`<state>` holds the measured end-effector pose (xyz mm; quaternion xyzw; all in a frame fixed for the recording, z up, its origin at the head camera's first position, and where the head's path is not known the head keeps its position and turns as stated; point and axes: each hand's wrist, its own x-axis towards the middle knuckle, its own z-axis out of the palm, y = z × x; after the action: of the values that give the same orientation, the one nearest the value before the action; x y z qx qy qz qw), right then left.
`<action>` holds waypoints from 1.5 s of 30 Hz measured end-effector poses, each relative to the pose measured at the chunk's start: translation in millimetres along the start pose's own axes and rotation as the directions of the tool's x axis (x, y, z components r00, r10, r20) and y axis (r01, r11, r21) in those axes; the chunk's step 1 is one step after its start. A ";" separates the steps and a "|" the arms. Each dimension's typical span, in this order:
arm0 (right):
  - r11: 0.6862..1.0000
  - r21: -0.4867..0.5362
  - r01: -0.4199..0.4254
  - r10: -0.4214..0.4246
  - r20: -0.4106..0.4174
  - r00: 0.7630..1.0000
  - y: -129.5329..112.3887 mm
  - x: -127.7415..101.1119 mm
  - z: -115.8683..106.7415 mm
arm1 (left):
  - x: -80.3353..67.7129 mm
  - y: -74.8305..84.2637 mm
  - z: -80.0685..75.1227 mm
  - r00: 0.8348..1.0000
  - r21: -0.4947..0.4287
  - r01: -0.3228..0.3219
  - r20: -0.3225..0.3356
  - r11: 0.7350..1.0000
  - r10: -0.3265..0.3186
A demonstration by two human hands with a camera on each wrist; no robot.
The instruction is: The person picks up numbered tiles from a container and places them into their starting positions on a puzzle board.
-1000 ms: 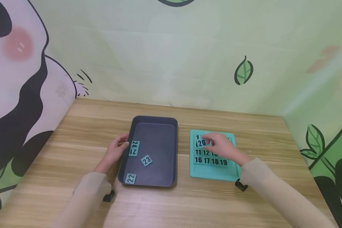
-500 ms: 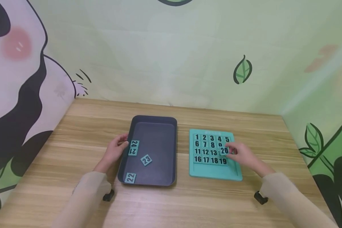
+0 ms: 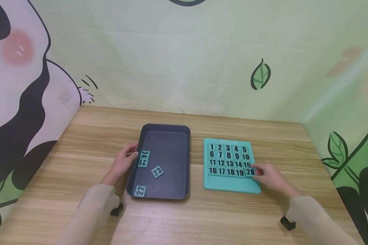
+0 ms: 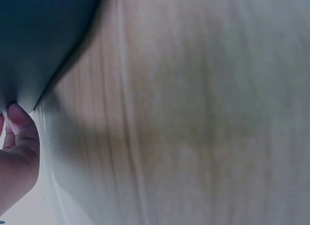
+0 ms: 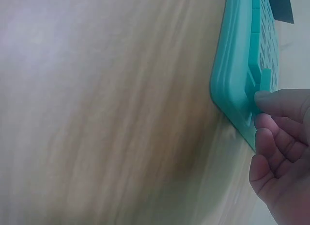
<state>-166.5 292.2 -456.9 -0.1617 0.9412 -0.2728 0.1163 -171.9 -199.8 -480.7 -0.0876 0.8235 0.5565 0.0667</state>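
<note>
In the head view, my right hand [image 3: 270, 175] pinches the tile numbered 20 [image 3: 249, 172] between thumb and fingers. The tile sits at the right end of the 16-to-19 row, over the turquoise number board [image 3: 230, 183]. From the right wrist, the turquoise tile [image 5: 265, 79] looks raised and slightly tilted above the board's rim [image 5: 223, 74]. My left hand [image 3: 122, 165] touches the left outer wall of the dark tray [image 3: 188, 163]; no finger shows inside it. The left wrist view shows a fingertip against that tray wall [image 4: 43, 36].
Inside the tray lie tiles 24 [image 3: 145, 154], 21 [image 3: 142, 163], 23 [image 3: 157, 172] and 22 [image 3: 140, 191]. Tiles 1 to 19 fill ordered rows on the board. Both stand on a wooden table [image 3: 202, 217] before a printed backdrop [image 3: 184, 68].
My right hand has carried tile 20 from above the board's upper left, rightward and toward me, to the spot beside 19. My left hand and the tray have stayed put.
</note>
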 end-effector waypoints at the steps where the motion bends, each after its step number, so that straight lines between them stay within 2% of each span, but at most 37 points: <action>1: 1.000 0.000 -0.012 0.012 0.007 1.000 -0.2 -0.6 0.2 | 0.0 0.0 -0.1 1.000 0.001 0.000 -0.001 1.000 0.000; 13: 0.993 -0.121 -0.017 0.016 -0.008 1.000 -3.7 0.6 7.6 | 0.6 -1.2 0.5 1.000 0.003 -0.016 -0.016 1.000 0.016; 23: 0.995 -0.097 0.004 -0.002 0.018 1.000 -11.4 11.8 -3.1 | 1.2 -2.0 0.5 1.000 -0.003 -0.012 -0.014 1.000 0.012; 29: 0.994 -0.095 0.055 -0.056 -0.005 0.998 -36.8 29.1 -10.8 | 1.5 -3.5 0.5 1.000 -0.004 -0.013 -0.016 1.000 0.012; 36: 0.985 -0.100 0.140 -0.140 0.009 0.990 -77.5 51.1 -12.2 | 1.7 -2.9 1.0 0.999 -0.021 -0.028 -0.022 0.999 0.027; 45: 0.960 -0.076 0.271 -0.268 0.050 0.962 -130.8 77.6 0.5 | 1.4 -3.5 0.2 0.999 -0.012 -0.031 -0.026 0.999 0.031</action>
<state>-206.3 158.9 -395.4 -0.2984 0.9183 -0.2441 0.0898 -172.4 -201.1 -484.3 -0.0826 0.8220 0.5615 0.0468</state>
